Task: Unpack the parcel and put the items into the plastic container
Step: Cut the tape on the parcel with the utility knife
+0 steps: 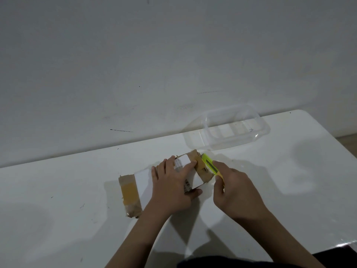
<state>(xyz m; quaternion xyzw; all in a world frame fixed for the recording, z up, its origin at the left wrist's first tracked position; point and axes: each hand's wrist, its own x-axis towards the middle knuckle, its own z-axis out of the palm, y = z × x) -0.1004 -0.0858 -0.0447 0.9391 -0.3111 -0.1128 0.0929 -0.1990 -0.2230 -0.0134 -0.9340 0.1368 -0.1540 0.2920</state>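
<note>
Against a bare wall, on the white table (58,190), the taped parcel (154,182) looks light and stiff; left hand (172,184) presses flat-fingered, right hand (233,192) grips a cutter (210,164).

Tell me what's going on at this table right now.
A person is opening a taped cardboard parcel on a white table. The left hand presses flat on top of the parcel to steady it, while the right hand grips a yellow-green utility knife held against the parcel's taped far end. The parcel looks still sealed, with nothing taken out. The clear plastic container sits open and empty farther back on the table.
</note>
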